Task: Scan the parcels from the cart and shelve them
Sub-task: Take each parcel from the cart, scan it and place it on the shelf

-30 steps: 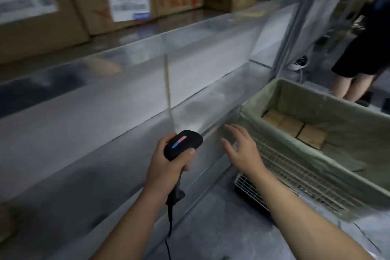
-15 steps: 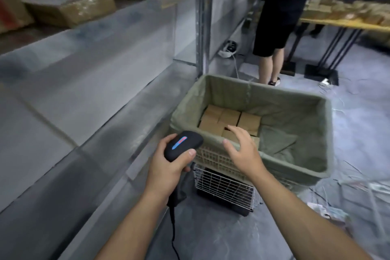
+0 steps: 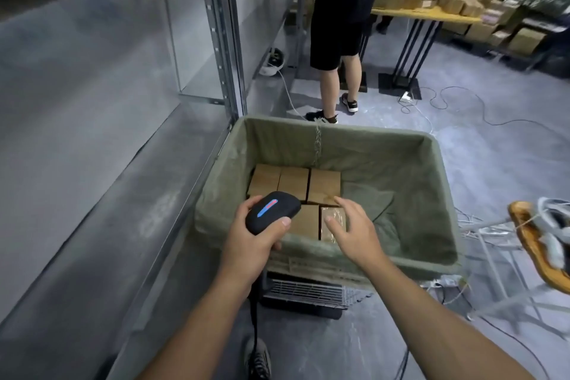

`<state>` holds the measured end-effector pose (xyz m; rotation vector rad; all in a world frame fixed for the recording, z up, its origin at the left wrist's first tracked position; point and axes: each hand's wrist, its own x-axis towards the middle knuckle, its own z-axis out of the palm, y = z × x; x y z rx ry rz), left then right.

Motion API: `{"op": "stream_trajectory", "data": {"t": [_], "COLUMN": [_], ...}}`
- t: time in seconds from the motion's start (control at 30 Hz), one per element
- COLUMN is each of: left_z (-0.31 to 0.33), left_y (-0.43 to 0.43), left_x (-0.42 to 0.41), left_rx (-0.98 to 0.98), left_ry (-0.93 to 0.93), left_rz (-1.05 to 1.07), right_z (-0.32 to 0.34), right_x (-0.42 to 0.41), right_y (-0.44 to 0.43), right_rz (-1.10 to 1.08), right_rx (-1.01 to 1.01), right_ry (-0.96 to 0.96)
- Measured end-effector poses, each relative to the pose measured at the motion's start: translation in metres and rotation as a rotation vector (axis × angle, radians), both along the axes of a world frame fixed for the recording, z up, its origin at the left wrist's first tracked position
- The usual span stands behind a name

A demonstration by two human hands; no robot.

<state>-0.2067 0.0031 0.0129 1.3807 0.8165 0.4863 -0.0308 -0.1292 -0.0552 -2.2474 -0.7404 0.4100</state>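
Note:
A wire cart (image 3: 444,194) lined with green cloth stands in front of me. Several brown cardboard parcels (image 3: 293,183) lie packed at its bottom left. My left hand (image 3: 253,241) grips a black barcode scanner (image 3: 271,211) with a red and blue light strip, held over the cart's near left corner. My right hand (image 3: 354,231) hovers open over the near parcels, fingers spread, holding nothing. One near parcel (image 3: 334,219) is wrapped in shiny tape. The metal shelf (image 3: 92,163) runs along the left.
A person in black (image 3: 339,25) stands beyond the cart by the shelf upright (image 3: 222,40). A yellow table (image 3: 431,14) piled with boxes stands at the back right. Cables (image 3: 447,102) trail across the grey floor. A wooden-edged stand (image 3: 530,234) sits at right.
My view has swung right from the shelf to the cart. Both hands have moved over the cart, the right one now above the parcels. The scanner stays in my left hand.

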Motion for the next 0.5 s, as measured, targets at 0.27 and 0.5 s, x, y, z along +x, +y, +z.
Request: {"op": "stream_trajectory", "data": {"t": [0.27,0.5], "left_z": [-0.018,-0.032], "left_y": [0.049,0.07], "left_x": [0.062,0.109], "left_rx": [-0.031,-0.078], "left_ry": [0.069,0.102], "left_rz": [-0.13,-0.101], "right_z": [-0.018,-0.043], "right_x": [0.035,0.075], "right_y": [0.033,0.05], "right_rz": [-0.088,-0.11], "right_rx": [-0.077,-0.136], "right_ry": [0.05,0.134]}}
